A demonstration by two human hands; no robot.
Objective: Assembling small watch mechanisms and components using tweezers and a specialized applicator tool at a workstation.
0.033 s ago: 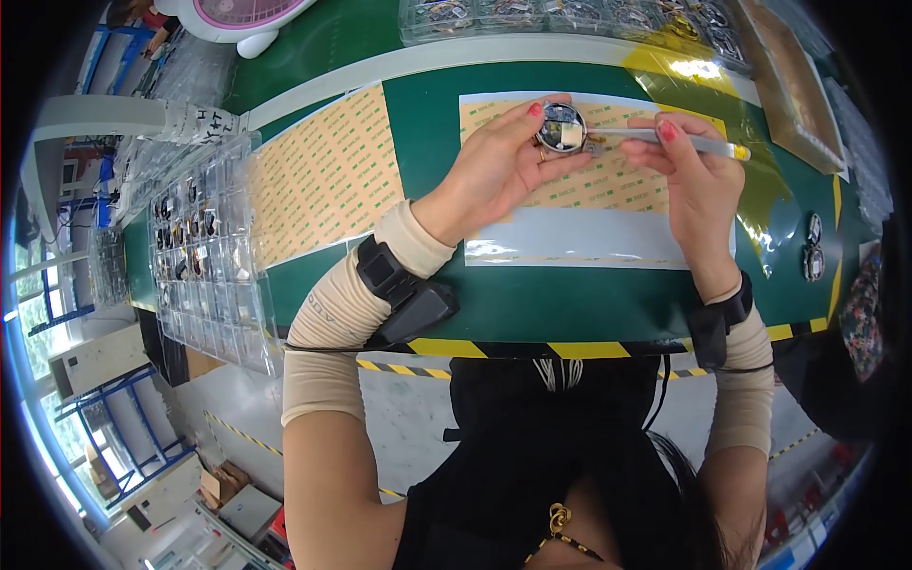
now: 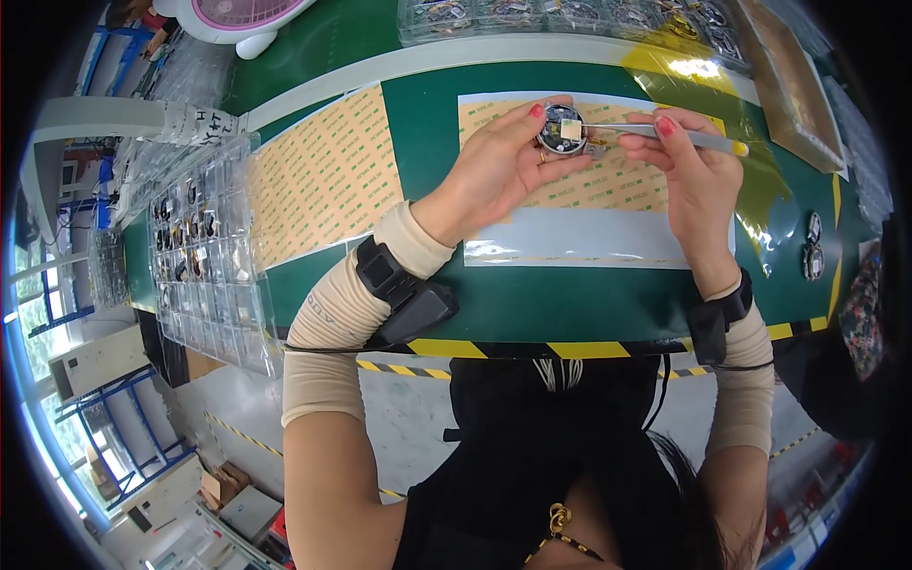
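My left hand [image 2: 489, 173] holds a small round electronic assembly [image 2: 560, 143] between thumb and fingers, its open face up. Inside its metallic rim sit dark circuit parts and a pale cream square piece [image 2: 571, 129]. A thin ribbon-like bit sticks out at its lower right, close to my left fingers. My right hand [image 2: 701, 176] grips a pair of grey tweezers [image 2: 698, 139] with a yellow end. Their tips reach left to the edge of the cream square; whether they pinch it is too small to tell. Both hands are above a tan adhesive sheet [image 2: 608, 190] with green print.
Another tan sheet [image 2: 328, 180] lies left, beside a clear compartment tray [image 2: 237, 285] of small parts. More clear trays [image 2: 513, 24] stand behind a pale rail. Yellow transparent film [image 2: 750, 199] and two round assemblies [image 2: 813, 249] are at right. Striped tape [image 2: 532, 349] marks the table's front edge.
The tweezers have tilted slightly, with their tips a little higher at the round assembly. The cream square looks smaller and sits slightly higher within the rim. My left hand has barely moved.
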